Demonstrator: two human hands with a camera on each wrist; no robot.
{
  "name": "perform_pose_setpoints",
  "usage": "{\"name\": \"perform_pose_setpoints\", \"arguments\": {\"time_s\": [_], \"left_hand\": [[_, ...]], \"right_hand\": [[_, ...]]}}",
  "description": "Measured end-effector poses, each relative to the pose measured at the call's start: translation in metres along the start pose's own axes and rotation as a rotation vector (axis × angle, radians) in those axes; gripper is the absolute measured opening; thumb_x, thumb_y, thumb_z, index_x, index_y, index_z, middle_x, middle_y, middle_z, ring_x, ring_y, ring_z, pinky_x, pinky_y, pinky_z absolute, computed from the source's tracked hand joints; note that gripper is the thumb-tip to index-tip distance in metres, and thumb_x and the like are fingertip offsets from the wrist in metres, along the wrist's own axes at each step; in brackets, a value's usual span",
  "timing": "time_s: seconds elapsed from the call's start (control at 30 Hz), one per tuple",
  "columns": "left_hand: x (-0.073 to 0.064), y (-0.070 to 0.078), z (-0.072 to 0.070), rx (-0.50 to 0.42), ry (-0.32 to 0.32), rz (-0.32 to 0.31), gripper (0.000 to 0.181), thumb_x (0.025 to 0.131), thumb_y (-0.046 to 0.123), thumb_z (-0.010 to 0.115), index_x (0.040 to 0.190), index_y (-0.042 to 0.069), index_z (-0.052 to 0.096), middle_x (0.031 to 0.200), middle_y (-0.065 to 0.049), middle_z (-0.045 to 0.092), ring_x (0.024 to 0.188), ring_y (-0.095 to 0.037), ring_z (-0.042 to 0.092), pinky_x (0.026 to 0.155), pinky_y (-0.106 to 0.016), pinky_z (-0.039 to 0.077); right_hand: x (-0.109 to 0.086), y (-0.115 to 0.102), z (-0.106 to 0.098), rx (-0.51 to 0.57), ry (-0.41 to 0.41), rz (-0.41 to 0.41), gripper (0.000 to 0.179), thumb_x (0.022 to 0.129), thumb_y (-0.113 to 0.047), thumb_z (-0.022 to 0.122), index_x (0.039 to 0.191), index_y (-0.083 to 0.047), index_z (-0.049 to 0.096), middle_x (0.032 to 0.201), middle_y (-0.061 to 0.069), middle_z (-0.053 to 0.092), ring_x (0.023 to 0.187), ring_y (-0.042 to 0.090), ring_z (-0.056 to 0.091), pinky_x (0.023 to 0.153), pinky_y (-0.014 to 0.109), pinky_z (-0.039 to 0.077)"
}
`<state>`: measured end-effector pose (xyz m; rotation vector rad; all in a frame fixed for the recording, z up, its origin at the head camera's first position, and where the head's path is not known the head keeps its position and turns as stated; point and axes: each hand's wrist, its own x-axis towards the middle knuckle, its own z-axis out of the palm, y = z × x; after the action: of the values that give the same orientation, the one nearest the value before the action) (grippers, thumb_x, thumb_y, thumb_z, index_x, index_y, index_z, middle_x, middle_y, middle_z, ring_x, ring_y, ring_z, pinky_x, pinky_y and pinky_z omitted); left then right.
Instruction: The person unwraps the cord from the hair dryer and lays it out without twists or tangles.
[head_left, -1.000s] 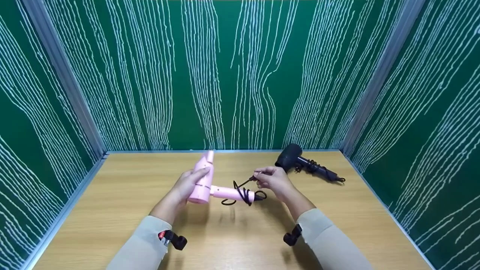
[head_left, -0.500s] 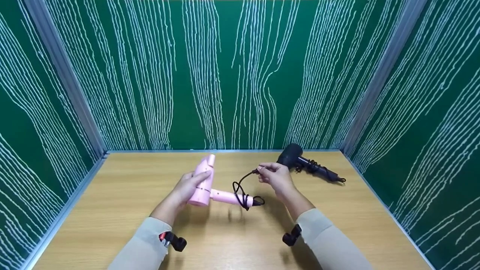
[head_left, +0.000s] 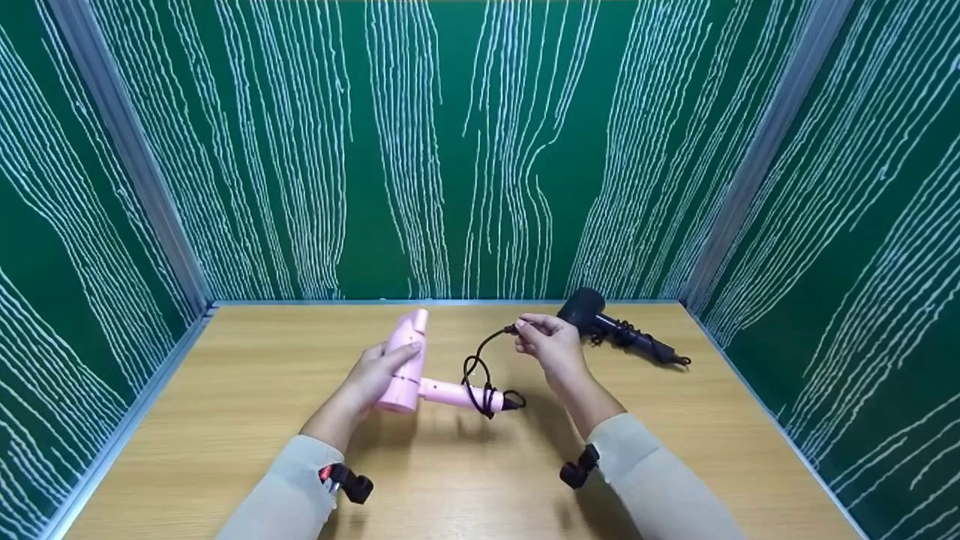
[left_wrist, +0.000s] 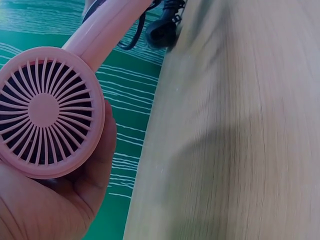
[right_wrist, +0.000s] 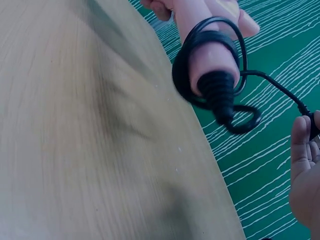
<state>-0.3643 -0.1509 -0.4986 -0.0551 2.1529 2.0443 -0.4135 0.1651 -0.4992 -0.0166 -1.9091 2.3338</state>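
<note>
Pink hair dryer (head_left: pixel 409 367), slatted grille (left_wrist: pixel 43 111), black cord (right_wrist: pixel 182 80) round handle (head_left: pixel 447 392), left hand (head_left: pixel 373 373) gripping barrel (head_left: pixel 400 394), right hand (head_left: pixel 550 343) pinching cord

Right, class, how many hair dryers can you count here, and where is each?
2: the pink hair dryer in the left hand, and the black hair dryer on the table, back right.
</note>
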Motion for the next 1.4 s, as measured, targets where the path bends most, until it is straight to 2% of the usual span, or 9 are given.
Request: {"name": "perform_pose_setpoints", "arguments": {"time_s": [0.43,0.7,0.9,1.17,1.4], "left_hand": [[0.004,-0.005,-0.003,-0.013,0.082,-0.004,0.071,0.106,0.054,0.075,0.151,0.002,0.059,0.115,-0.015,0.074,0.093,-0.024,0.076,0.074,-0.033,0.066],[0.002,-0.006,-0.001,-0.013,0.141,0.016,0.076,0.107,0.054,0.075,0.157,0.001,0.054,0.124,-0.017,0.072,0.101,-0.025,0.074,0.077,-0.032,0.065],[0.007,-0.008,-0.002,-0.001,0.216,0.036,0.072,0.107,0.053,0.074,0.150,-0.001,0.058,0.121,-0.017,0.072,0.099,-0.024,0.073,0.076,-0.030,0.064],[0.009,-0.006,-0.004,-0.032,0.255,0.029,0.077,0.106,0.060,0.074,0.155,0.004,0.055,0.128,-0.017,0.070,0.104,-0.025,0.074,0.080,-0.029,0.064],[0.012,-0.004,-0.004,-0.098,0.276,0.040,0.073,0.106,0.058,0.075,0.157,0.010,0.056,0.129,-0.016,0.070,0.104,-0.026,0.074,0.080,-0.030,0.065]], "right_hand": [[-0.003,-0.015,0.012,0.102,-0.001,-0.040,0.017,0.107,0.004,0.073,0.124,0.006,0.076,0.089,0.002,0.078,0.071,0.012,0.073,0.072,0.025,0.067],[-0.012,-0.025,0.020,0.113,-0.045,-0.058,0.018,0.107,0.003,0.073,0.125,0.004,0.077,0.094,0.005,0.078,0.078,0.014,0.075,0.075,0.026,0.068],[-0.018,-0.033,0.027,0.137,-0.085,-0.070,0.015,0.108,0.004,0.071,0.121,0.002,0.078,0.092,0.005,0.079,0.075,0.014,0.075,0.073,0.026,0.068],[-0.023,-0.038,0.030,0.139,-0.115,-0.068,0.013,0.108,0.005,0.070,0.117,0.001,0.078,0.092,0.004,0.078,0.072,0.015,0.074,0.072,0.026,0.068],[-0.027,-0.041,0.032,0.118,-0.141,-0.052,0.013,0.107,0.003,0.072,0.118,-0.001,0.079,0.093,0.004,0.076,0.076,0.016,0.074,0.076,0.027,0.068]]}}
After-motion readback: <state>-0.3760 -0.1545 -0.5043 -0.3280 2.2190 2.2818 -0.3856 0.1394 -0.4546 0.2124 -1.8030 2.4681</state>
